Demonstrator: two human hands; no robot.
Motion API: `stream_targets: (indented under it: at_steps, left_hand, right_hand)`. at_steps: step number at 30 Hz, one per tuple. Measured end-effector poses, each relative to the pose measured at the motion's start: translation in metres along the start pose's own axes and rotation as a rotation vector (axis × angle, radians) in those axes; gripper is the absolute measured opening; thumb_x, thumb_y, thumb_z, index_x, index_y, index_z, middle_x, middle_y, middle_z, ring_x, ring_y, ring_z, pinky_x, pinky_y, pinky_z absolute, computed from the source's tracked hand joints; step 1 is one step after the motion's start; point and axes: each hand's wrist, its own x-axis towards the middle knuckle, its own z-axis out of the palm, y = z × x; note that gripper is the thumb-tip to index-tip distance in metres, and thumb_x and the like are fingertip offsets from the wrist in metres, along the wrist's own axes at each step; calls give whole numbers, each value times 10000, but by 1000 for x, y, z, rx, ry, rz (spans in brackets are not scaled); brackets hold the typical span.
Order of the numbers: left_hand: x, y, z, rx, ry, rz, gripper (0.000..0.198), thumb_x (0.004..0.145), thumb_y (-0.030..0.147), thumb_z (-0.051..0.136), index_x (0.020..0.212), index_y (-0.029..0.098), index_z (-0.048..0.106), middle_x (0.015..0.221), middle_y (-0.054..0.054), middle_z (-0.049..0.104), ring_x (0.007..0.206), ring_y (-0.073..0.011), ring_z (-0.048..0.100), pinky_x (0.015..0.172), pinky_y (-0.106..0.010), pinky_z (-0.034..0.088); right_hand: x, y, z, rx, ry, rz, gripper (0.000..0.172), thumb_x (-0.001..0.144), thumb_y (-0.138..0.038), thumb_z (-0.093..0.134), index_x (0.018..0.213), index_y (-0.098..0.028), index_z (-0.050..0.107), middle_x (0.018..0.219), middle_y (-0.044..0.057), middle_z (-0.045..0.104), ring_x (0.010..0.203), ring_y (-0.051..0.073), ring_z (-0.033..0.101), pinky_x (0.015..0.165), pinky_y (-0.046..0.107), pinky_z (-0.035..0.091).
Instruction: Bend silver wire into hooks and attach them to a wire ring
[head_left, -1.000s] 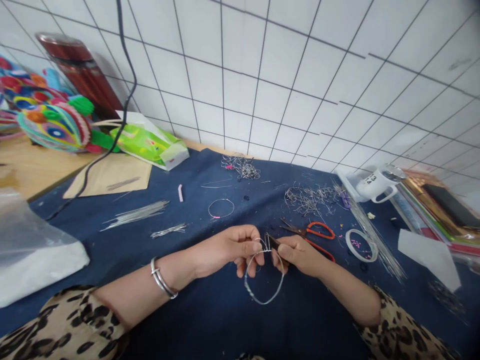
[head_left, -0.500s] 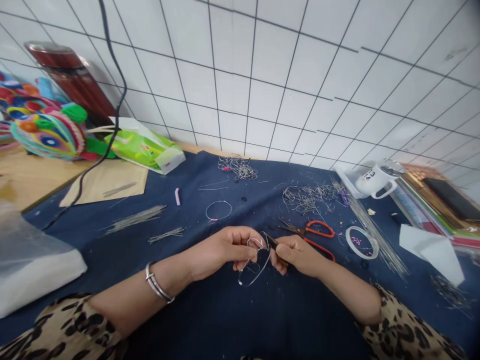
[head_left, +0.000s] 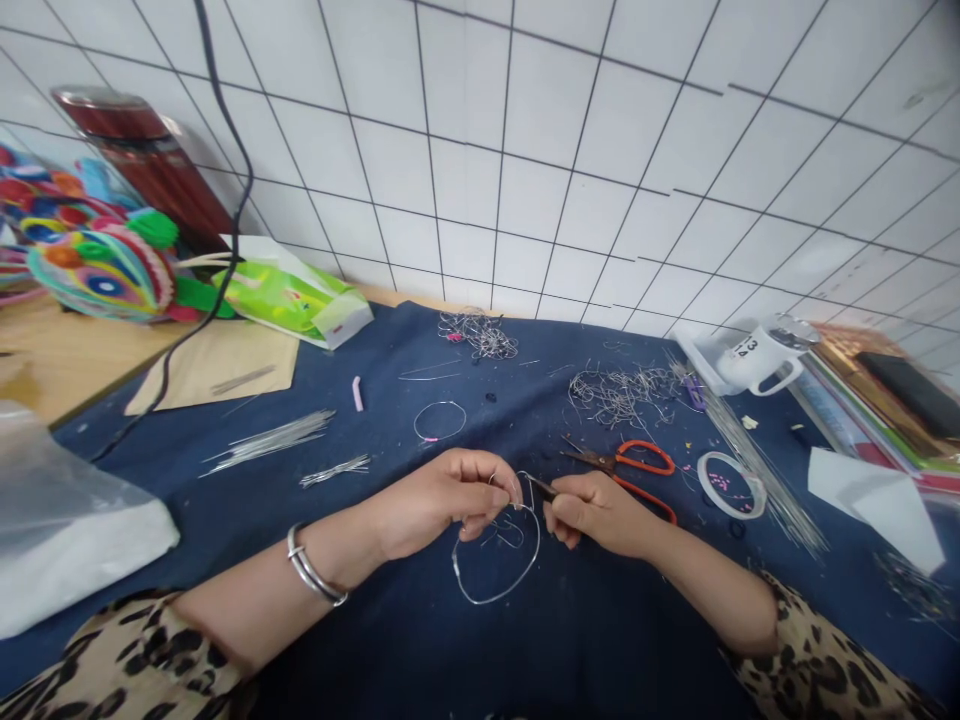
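Observation:
My left hand [head_left: 457,500], with a silver bangle [head_left: 311,570] at its wrist, pinches a thin silver wire loop [head_left: 491,601] that hangs below the fingers. My right hand [head_left: 596,512] is closed around a dark, narrow tool [head_left: 541,487], whose tip is at the wire just right of my left fingertips. Most of the tool is hidden in the fist. Beyond my hands a separate wire ring [head_left: 439,403] with a pink part lies on the dark blue cloth [head_left: 390,610].
Scissors with orange handles [head_left: 646,458] lie beyond my right hand. A round dish [head_left: 731,485] with pink beads, long wires [head_left: 765,475] and a white mug [head_left: 761,355] are at the right. Wire tangles [head_left: 622,393], wire bundles [head_left: 274,440] and a plastic bag [head_left: 67,520] lie around.
My right hand has moved slightly right, away from my left hand, and the tool's tip shows more. The wire loop now hangs wider and lower.

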Motion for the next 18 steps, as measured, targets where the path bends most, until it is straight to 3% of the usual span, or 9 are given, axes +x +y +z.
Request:
stream_targets:
  at_steps: [12, 18]
  left_hand:
    - [0, 2, -4, 91, 9, -43, 137, 788, 196, 533, 823, 116, 639, 450, 49, 420, 400, -50, 347, 424, -197, 256]
    - [0, 6, 0, 314, 88, -2, 163, 803, 233, 511, 806, 125, 633, 480, 51, 439, 418, -47, 343, 444, -200, 267]
  right_hand:
    - [0, 1, -4, -211, 109, -79, 381, 860, -477, 405, 726, -148, 543, 612, -15, 507, 549, 80, 504, 526, 189, 390]
    - [1, -1, -6, -559, 274, -202, 379, 860, -462, 424, 650, -159, 512, 570, -42, 430, 538, 67, 426, 521, 193, 304]
